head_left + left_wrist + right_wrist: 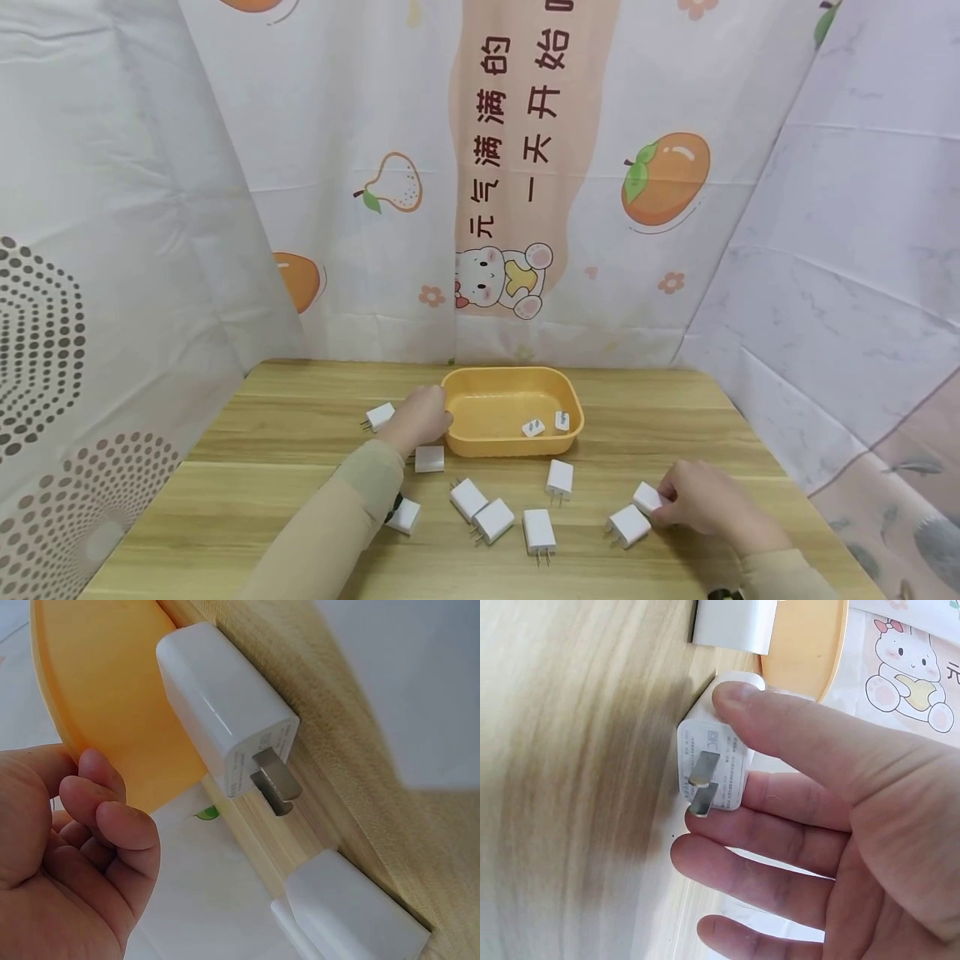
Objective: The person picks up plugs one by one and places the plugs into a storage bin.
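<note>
My left hand [422,414] is at the left end of a yellow plastic bin [512,447], its curled fingers [124,825] pinching the rim. Two white charger plugs lie inside the bin, prongs up. My right hand [697,500] holds a white USB charger plug [647,498] between thumb and fingers at the table's right side. In the right wrist view, the thumb lies on one side of that charger [712,761], its two metal prongs facing the camera. Another charger [628,526] lies just left of it. Close to my left hand, a charger [225,705] sits beside the bin.
Several more white chargers are scattered on the wooden table [217,492], including one charger [559,477] in front of the bin and one charger [380,416] left of it. Printed curtains [345,275] enclose the back and both sides.
</note>
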The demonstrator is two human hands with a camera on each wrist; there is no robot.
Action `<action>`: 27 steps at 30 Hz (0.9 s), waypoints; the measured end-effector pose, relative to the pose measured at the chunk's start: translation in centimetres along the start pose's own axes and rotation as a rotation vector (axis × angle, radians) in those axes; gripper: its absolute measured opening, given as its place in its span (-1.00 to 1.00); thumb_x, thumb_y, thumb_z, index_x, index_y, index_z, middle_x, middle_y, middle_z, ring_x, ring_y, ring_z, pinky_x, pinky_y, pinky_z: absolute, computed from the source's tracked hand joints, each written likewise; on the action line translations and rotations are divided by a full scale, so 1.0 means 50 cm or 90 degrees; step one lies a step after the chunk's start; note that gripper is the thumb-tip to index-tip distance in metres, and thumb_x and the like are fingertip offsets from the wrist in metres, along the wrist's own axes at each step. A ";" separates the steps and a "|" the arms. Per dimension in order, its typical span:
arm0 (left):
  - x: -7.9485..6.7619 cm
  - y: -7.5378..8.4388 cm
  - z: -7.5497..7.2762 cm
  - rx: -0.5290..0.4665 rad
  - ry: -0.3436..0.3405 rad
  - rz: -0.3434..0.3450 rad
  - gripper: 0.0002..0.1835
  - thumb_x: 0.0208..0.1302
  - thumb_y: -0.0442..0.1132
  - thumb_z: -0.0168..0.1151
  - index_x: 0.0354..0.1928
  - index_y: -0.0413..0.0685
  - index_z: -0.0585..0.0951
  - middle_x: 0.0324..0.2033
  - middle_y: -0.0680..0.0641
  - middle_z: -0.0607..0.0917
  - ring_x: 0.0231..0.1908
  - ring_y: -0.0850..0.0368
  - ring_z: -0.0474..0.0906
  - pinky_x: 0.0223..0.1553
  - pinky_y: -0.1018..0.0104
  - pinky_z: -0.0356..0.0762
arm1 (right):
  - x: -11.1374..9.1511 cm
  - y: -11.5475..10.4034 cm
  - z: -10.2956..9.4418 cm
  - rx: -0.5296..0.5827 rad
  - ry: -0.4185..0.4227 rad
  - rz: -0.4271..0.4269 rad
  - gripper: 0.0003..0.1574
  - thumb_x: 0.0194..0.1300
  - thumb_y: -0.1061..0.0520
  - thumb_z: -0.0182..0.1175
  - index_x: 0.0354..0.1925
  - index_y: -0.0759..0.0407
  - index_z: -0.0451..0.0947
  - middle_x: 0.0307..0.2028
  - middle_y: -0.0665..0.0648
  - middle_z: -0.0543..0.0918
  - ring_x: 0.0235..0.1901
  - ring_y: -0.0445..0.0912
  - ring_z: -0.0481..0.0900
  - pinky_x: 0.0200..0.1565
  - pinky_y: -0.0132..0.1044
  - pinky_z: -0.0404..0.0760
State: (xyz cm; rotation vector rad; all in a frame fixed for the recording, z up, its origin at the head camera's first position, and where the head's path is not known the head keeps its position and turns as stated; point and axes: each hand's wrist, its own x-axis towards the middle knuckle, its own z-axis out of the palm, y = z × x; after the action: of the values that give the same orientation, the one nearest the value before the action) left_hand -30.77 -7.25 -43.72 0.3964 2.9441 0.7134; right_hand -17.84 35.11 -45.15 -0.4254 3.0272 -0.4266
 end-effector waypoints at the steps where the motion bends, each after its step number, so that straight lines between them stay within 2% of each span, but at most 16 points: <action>1: 0.001 -0.001 0.001 0.001 0.001 0.001 -0.90 0.37 -0.34 0.20 -0.32 -0.21 0.59 -0.56 -0.04 0.54 -0.57 0.13 0.48 -0.52 0.31 0.48 | -0.001 0.001 0.000 0.002 -0.001 -0.006 -0.44 -0.07 -0.11 0.56 -0.75 -0.13 0.33 -0.77 -0.27 0.22 -0.72 -0.33 0.17 -0.64 -0.40 0.15; 9: 0.002 -0.001 0.008 0.006 0.006 0.022 -0.89 0.34 -0.33 0.18 -0.37 -0.18 0.56 -0.60 -0.03 0.48 -0.60 0.13 0.43 -0.55 0.30 0.42 | -0.010 0.017 0.001 -0.003 0.007 -0.047 -0.43 0.01 -0.14 0.53 -0.70 -0.15 0.30 -0.73 -0.29 0.21 -0.70 -0.36 0.18 -0.61 -0.41 0.19; 13: 0.003 -0.003 0.009 0.014 0.010 0.023 -0.86 0.34 -0.33 0.19 -0.40 -0.17 0.54 -0.62 -0.03 0.45 -0.62 0.13 0.41 -0.57 0.30 0.39 | -0.008 0.021 -0.008 0.013 0.013 -0.048 -0.55 0.04 -0.10 0.52 -0.64 -0.16 0.40 -0.70 -0.28 0.31 -0.66 -0.34 0.24 -0.58 -0.37 0.25; 17: 0.003 -0.004 0.007 0.018 0.011 0.022 -0.86 0.35 -0.32 0.19 -0.40 -0.17 0.54 -0.62 -0.03 0.45 -0.61 0.13 0.41 -0.57 0.30 0.40 | 0.001 0.015 -0.025 0.023 0.016 -0.026 -0.73 0.08 -0.03 0.49 -0.53 -0.18 0.54 -0.64 -0.25 0.45 -0.62 -0.32 0.35 -0.54 -0.34 0.36; 19: 0.002 -0.004 0.006 0.018 0.009 0.020 -0.86 0.35 -0.31 0.19 -0.39 -0.17 0.55 -0.61 -0.03 0.47 -0.61 0.13 0.43 -0.56 0.30 0.42 | 0.007 0.010 -0.038 0.013 0.030 -0.028 -0.81 0.09 -0.02 0.50 -0.46 -0.12 0.63 -0.60 -0.24 0.52 -0.58 -0.33 0.41 -0.50 -0.33 0.43; 23: 0.001 -0.004 0.005 0.017 0.004 0.015 -0.87 0.36 -0.31 0.19 -0.37 -0.18 0.57 -0.60 -0.03 0.50 -0.59 0.13 0.45 -0.54 0.30 0.44 | 0.016 -0.005 -0.065 -0.004 0.059 -0.034 -0.80 0.11 -0.03 0.51 -0.33 -0.05 0.68 -0.50 -0.23 0.58 -0.49 -0.33 0.48 -0.42 -0.28 0.50; 27: 0.000 -0.005 0.004 0.020 0.005 0.015 -0.85 0.36 -0.31 0.19 -0.40 -0.16 0.56 -0.60 -0.03 0.50 -0.60 0.14 0.44 -0.55 0.31 0.43 | 0.023 -0.020 -0.089 0.011 0.068 -0.027 -0.81 0.14 -0.04 0.49 -0.32 -0.07 0.68 -0.50 -0.22 0.60 -0.48 -0.33 0.50 -0.42 -0.28 0.52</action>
State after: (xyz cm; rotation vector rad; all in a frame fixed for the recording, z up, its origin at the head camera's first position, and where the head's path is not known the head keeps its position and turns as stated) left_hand -30.78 -7.39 -44.02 0.4333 2.9659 0.6732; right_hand -19.07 35.05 -40.59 -0.4829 3.1193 -0.4930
